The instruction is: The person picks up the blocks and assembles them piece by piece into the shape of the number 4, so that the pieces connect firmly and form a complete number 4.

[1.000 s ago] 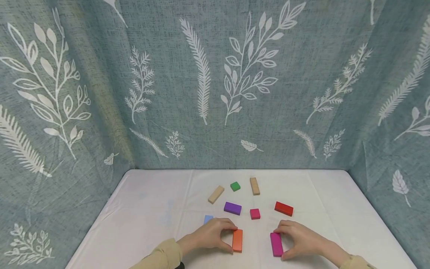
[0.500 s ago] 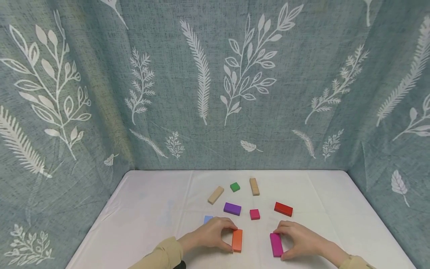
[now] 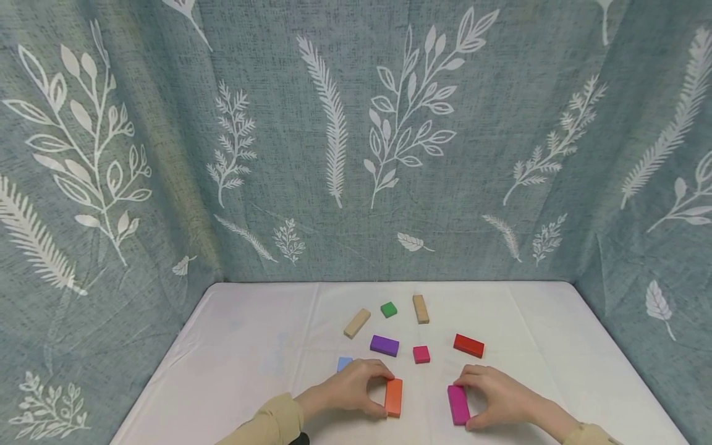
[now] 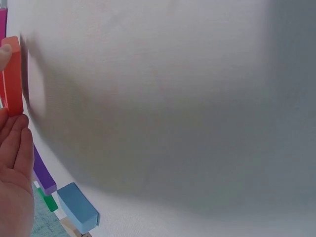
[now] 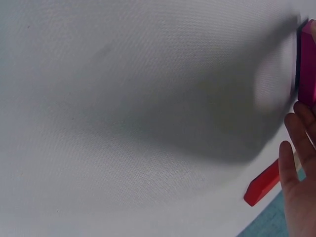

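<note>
In the head view my left hand (image 3: 351,385) pinches an orange block (image 3: 394,398) by its two ends, thumb at the near end and fingers at the far end. The left wrist view shows thumb and fingertips on the same orange block (image 4: 14,79), with its shadow beside it. Across a gap to the right, my right hand (image 3: 503,398) pinches a magenta block (image 3: 458,405) end to end in the same manner. Only part of the magenta block (image 5: 307,64) enters the right wrist view. The two blocks stand apart on the white cloth.
Behind the hands lie a purple block (image 3: 385,346), a pink block (image 3: 421,354), a red block (image 3: 469,346), a green block (image 3: 389,309) and two plain wooden blocks, left (image 3: 357,323) and right (image 3: 421,309). A light blue block (image 3: 344,363) is partly covered by my left hand. A patterned curtain (image 3: 356,247) borders the table.
</note>
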`<state>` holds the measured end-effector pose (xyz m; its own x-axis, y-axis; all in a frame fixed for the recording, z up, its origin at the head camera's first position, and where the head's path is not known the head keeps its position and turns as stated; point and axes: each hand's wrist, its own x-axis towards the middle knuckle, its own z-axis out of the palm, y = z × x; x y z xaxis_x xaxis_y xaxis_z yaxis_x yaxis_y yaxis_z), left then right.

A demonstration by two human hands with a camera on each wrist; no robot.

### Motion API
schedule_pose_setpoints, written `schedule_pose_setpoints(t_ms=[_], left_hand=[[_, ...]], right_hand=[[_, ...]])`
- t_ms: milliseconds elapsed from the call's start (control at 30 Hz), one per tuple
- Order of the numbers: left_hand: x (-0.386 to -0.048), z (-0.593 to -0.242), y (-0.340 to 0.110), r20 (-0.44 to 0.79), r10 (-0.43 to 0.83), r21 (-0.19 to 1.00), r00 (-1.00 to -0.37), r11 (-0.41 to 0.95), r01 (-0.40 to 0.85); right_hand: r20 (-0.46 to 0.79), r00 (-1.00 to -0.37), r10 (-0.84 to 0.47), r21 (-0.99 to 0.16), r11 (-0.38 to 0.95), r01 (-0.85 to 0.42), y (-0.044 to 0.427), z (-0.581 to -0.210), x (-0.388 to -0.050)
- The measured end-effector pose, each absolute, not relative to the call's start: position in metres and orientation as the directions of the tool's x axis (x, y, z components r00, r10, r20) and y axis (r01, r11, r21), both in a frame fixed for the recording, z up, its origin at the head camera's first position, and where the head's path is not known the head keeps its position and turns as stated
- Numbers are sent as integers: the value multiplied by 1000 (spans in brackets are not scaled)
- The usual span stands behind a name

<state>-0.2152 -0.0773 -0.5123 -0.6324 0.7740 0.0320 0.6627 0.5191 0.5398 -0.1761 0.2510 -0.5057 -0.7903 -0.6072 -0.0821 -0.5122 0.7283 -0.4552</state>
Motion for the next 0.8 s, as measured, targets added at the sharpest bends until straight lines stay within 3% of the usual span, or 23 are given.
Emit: schedule_pose_setpoints(t_ms=[800], left_hand=[[-216, -503, -57, 25, 755, 560, -655, 533, 635]], right_hand=[[-65, -813, -578, -389, 765, -513, 255, -498, -176]])
